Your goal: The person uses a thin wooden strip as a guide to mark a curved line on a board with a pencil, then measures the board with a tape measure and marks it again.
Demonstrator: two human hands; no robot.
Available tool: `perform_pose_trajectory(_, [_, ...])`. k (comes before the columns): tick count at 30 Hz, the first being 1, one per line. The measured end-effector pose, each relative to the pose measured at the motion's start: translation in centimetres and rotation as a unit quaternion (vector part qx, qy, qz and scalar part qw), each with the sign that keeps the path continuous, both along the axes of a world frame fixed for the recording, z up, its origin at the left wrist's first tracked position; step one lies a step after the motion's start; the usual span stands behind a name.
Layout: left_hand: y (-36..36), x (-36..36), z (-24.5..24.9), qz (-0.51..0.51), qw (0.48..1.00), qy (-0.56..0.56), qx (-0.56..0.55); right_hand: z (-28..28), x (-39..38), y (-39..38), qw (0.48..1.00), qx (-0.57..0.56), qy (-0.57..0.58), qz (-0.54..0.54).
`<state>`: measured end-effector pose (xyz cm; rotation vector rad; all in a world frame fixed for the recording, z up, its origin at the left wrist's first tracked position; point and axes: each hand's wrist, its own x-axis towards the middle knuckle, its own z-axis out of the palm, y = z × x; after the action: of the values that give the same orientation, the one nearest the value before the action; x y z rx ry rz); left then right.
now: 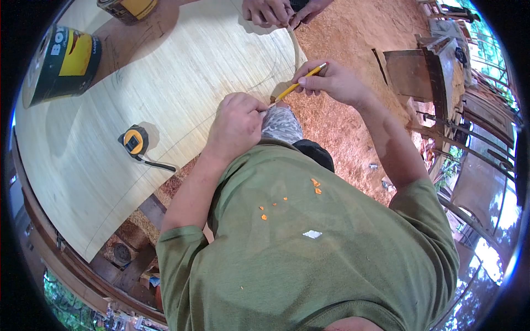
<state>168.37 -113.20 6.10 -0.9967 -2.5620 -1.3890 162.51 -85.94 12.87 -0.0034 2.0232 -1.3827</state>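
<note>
My right hand (326, 83) grips a yellow pencil (301, 85) with a red end, slanting down and left over the edge of a pale wooden sheet (187, 71). Its lower end reaches the fingers of my left hand (236, 124). That hand is closed at the sheet's edge, and what it pinches is hidden. A thin curved strip (295, 47) runs along the edge from a co-worker's hands (276, 12) down to behind my right fingers. Faint curved pencil lines mark the sheet.
A black and yellow tape measure (134, 142) lies on the sheet. Toward the far left stand a large dark can (65, 63) with a yellow label and a second can (128, 8). Sawdust covers the ground (353, 143); wooden furniture parts (419, 71) stand at the right.
</note>
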Motion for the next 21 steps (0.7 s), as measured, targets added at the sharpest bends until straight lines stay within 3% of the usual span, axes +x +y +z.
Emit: perform_pose_trajectory(21, [0.1, 0.0, -0.1, 0.012, 1.000, -0.007, 0.013, -0.8, -0.3, 0.7, 0.999, -0.040, -0.030, 0.001])
